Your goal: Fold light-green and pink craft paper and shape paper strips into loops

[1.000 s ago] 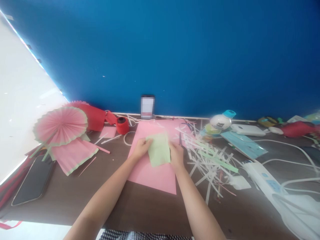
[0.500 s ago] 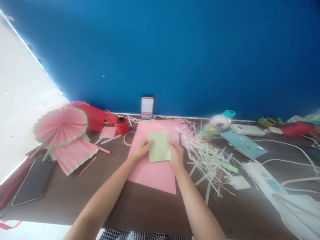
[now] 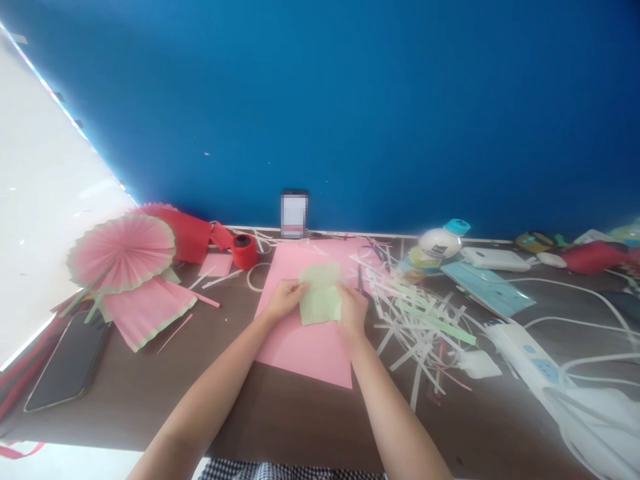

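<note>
Pink paper fans (image 3: 121, 252) and dark phone (image 3: 67, 363) at left, paper strips (image 3: 420, 320) and power strip (image 3: 525, 350) at right

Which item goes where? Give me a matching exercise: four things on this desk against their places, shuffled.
Things
1. light green paper
2. pink paper fan
3. red roll
4. white power strip

Places
A. right side of the desk, among white cables
B. pinched between left hand and right hand, over the pink sheet
C. far left, opened into a round
D. just left of the pink sheet's far corner

Pairs: 1-B, 2-C, 3-D, 4-A
</note>
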